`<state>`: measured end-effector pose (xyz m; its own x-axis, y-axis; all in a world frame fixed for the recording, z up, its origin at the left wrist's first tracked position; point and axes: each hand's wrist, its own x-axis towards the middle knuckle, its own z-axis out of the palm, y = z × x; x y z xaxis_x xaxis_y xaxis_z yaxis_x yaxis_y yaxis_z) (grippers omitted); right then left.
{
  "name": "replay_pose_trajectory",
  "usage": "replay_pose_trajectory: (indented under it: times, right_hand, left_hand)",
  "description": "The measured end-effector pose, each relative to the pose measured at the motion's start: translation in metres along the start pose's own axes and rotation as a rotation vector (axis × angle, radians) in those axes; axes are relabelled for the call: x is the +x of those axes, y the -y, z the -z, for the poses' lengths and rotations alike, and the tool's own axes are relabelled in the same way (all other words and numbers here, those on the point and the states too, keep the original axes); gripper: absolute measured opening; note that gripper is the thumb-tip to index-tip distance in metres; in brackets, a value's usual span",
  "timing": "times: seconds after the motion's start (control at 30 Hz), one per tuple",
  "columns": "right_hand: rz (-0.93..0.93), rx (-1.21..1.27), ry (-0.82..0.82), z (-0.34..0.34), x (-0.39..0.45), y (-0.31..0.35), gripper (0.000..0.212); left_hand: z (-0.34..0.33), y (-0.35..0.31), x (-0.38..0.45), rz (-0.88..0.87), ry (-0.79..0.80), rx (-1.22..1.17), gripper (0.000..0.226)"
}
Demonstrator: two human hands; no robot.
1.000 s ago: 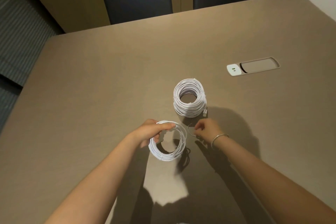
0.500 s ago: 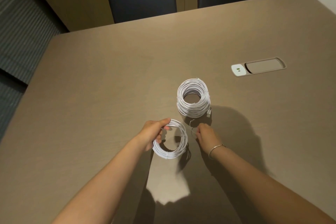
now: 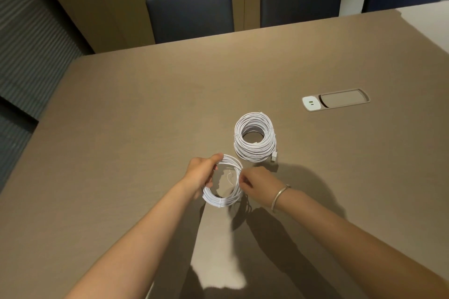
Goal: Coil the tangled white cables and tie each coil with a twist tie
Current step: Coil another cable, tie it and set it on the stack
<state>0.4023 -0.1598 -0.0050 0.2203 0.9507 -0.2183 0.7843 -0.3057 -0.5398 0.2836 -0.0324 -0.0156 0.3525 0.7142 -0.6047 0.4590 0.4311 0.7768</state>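
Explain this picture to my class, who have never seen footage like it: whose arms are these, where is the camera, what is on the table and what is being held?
No machine here: a person wears a camera on the head, looking forward and down, so both arms reach in from below. The left hand grips a small coil of white cable, lifted off the table. The right hand pinches a thin tie at the coil's edge, apparently to bind it. Behind lies a stack of coils; whether they are tied cannot be seen. A socket panel is set into the table, and chairs stand beyond.
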Motion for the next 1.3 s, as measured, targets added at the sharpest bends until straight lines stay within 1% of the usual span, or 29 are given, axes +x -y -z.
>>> replay_pose_trajectory:
  times: [0.13,0.23,0.27,0.33,0.37,0.43,0.5,0.6,0.67,0.8,0.87,1.0,1.1,1.13,1.2,1.3]
  right_hand:
    - [0.035,-0.129,-0.014,0.005,0.008,0.010,0.019]
    - [0.095,-0.104,-0.158,0.007,0.008,0.016,0.008]
    - [0.095,-0.094,-0.157,0.009,0.007,0.017,0.008]
    - [0.146,-0.139,-0.194,0.009,0.009,0.019,0.017]
    - [0.148,-0.202,-0.202,0.011,0.010,0.020,0.022]
    - [0.100,-0.225,-0.188,0.013,0.010,0.021,0.024]
    - [0.107,-0.215,-0.215,0.014,0.006,0.024,0.024]
    - [0.142,-0.120,-0.288,0.012,-0.001,0.021,0.021]
    - [0.180,-0.055,-0.325,0.013,-0.005,0.020,0.018]
    - [0.185,0.006,-0.258,0.018,-0.005,0.017,0.025]
    - [0.189,-0.021,-0.260,0.021,-0.006,0.015,0.024]
    - [0.268,-0.159,-0.290,0.021,-0.007,0.016,0.021]
    - [0.343,-0.231,-0.341,0.021,-0.006,0.020,0.018]
    - [0.356,-0.226,-0.324,0.022,-0.005,0.021,0.015]
    - [0.366,-0.158,-0.254,0.022,-0.001,0.021,0.010]
    - [0.305,0.048,-0.117,0.025,0.000,0.020,0.016]
  left_hand:
    - [-0.004,-0.003,-0.013,-0.065,0.036,0.067,0.043]
    - [-0.007,-0.002,-0.020,-0.102,0.047,0.110,0.050]
    - [-0.007,-0.002,-0.023,-0.118,0.054,0.132,0.051]
    - [-0.008,-0.002,-0.029,-0.143,0.079,0.163,0.051]
    - [-0.009,-0.001,-0.032,-0.154,0.087,0.171,0.051]
    - [-0.009,-0.001,-0.034,-0.174,0.082,0.186,0.049]
    - [-0.009,-0.001,-0.034,-0.207,0.069,0.195,0.049]
    - [-0.009,-0.004,-0.036,-0.265,0.050,0.236,0.056]
    - [-0.008,-0.006,-0.037,-0.258,0.056,0.228,0.055]
    - [-0.006,-0.008,-0.039,-0.153,0.067,0.092,0.037]
    - [-0.005,-0.008,-0.041,-0.124,0.074,0.066,0.038]
    - [-0.004,-0.009,-0.045,-0.106,0.089,0.069,0.041]
    - [-0.003,-0.009,-0.045,-0.120,0.099,0.113,0.035]
    - [-0.002,-0.010,-0.046,-0.119,0.105,0.119,0.034]
    - [-0.001,-0.010,-0.047,-0.112,0.140,0.141,0.034]
    - [0.006,-0.008,-0.049,-0.086,0.233,0.213,0.033]
